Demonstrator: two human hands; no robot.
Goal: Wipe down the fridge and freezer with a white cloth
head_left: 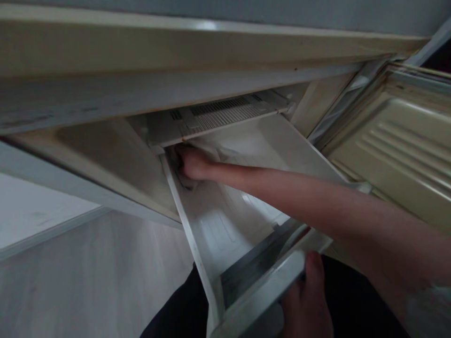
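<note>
A white drawer (225,225) is pulled out of an appliance compartment. Deep in its back left corner is my right hand (193,162), its fingers closed on a crumpled pale cloth (188,182) pressed against the drawer's inside. The fingertips are partly hidden in shadow. At the drawer's front edge, my left hand (308,295) grips the front panel (264,291), thumb on top and fingers at its outer side. My right forearm crosses above the drawer from the right.
An open door with a ribbed, yellowed inner panel (405,141) stands at the right. Over the drawer are a vented white shelf (221,115) and the appliance's frame (176,89). Pale floor (105,277) lies at lower left. My dark-clothed legs flank the drawer front.
</note>
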